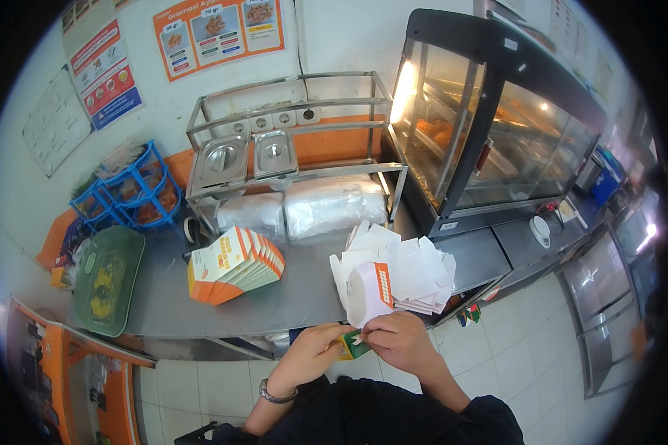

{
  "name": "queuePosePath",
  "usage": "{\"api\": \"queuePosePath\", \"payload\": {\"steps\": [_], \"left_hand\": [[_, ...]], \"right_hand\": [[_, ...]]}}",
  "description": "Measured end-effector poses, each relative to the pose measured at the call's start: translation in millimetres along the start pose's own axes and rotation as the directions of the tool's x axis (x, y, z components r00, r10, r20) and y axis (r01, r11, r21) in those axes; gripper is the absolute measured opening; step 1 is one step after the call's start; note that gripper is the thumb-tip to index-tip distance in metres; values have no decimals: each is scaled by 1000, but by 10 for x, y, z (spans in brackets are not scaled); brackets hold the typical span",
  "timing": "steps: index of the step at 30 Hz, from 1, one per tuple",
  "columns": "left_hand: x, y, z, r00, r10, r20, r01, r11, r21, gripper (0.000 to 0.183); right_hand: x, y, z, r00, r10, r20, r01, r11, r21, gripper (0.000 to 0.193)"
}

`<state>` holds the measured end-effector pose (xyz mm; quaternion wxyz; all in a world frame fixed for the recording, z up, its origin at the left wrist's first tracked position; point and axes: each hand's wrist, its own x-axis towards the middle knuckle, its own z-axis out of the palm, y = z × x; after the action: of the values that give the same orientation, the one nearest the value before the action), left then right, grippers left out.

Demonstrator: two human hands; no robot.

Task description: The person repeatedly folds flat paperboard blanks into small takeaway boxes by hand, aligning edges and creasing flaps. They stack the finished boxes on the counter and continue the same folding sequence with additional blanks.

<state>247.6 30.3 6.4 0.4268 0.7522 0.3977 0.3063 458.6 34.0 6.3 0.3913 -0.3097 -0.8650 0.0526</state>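
Close to my body, just off the counter's front edge, a small green and yellow box point(355, 345) is held between both hands. My left hand point(315, 354) grips its left side, fingers closed. My right hand point(402, 338) pinches a pale flap or slip at its top right; which of the two I cannot tell. Just beyond the hands sits a white carton with an orange stripe point(371, 289). Behind and beside it lies a loose pile of white unfolded cartons point(424, 273). To the left a fanned stack of orange and white cartons point(234, 263) rests on the steel counter point(304, 285).
A lit glass display cabinet point(497, 133) with fried food stands at the right. At the back is a steel rack point(293, 133) with lidded pans over clear plastic bundles point(334, 208). Blue baskets point(145, 189) and a green tray point(110, 282) are left; a white scale point(539, 231) is far right.
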Motion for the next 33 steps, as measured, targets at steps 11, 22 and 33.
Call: {"api": "queuePosePath", "payload": {"steps": [11, 22, 33], "left_hand": [[-4, 22, 50, 999, -5, 33, 0, 990, 140, 23], [100, -37, 427, 808, 493, -323, -300, 816, 495, 17], [87, -195, 447, 885, 78, -458, -205, 950, -234, 32]], "right_hand": [[-99, 84, 54, 985, 162, 61, -173, 926, 337, 15], [-32, -4, 166, 726, 571, -384, -318, 773, 548, 31], [-87, 106, 252, 910, 25, -414, -56, 997, -62, 20]]}}
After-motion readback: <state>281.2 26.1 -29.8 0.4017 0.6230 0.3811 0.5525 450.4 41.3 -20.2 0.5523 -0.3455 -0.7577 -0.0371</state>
